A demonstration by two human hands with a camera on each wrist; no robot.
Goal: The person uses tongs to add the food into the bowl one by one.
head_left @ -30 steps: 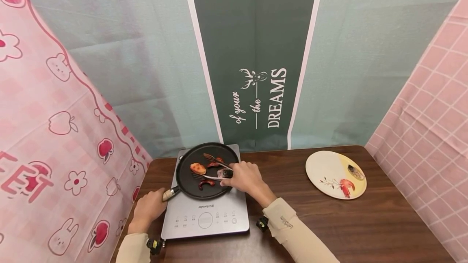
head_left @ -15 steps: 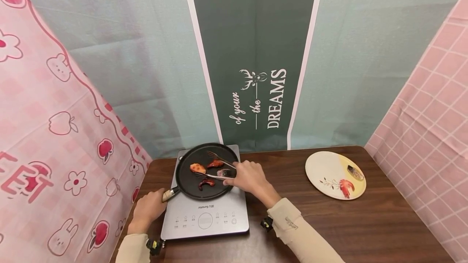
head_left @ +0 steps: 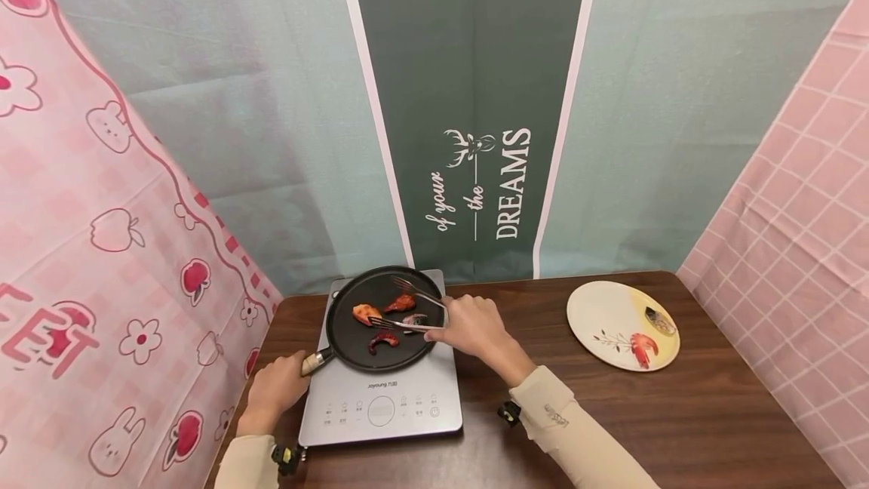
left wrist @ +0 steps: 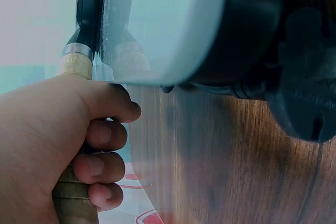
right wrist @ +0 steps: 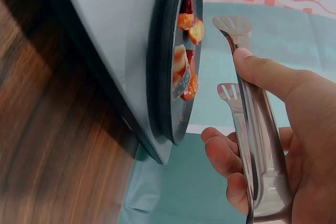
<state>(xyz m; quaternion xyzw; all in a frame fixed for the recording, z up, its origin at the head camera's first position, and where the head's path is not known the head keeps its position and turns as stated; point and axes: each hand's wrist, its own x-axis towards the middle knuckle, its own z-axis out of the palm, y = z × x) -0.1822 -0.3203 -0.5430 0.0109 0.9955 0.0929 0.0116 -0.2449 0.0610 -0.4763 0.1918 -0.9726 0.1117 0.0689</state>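
In the head view my left hand (head_left: pixel 274 385) grips the wooden handle (head_left: pixel 312 363) of a black frying pan (head_left: pixel 349 338); the left wrist view shows the fingers curled round it. My right hand (head_left: pixel 480 328) holds metal tongs (right wrist: pixel 265 150) with slotted, fork-like ends, their arms spread apart above the pan. Nothing sits between the tips in the right wrist view. In the pan lie an orange-yellow piece (head_left: pixel 365 313), a reddish-brown piece (head_left: pixel 402 302), a dark red curled piece (head_left: pixel 384 339) and a grey-and-pink fish piece (head_left: pixel 413 319), partly behind a tongs arm.
Beneath the pan is a silver induction cooker (head_left: pixel 407 429) with a printed control panel. An oval plate (head_left: pixel 594 312) with printed decoration lies at the right on the dark wooden table (head_left: pixel 543 368). Fabric hangings stand behind and at both sides.
My right hand has shifted right, drawing the tongs tips rightward over the pan. The tongs arms stay spread. My left hand and the pan have stayed in place.
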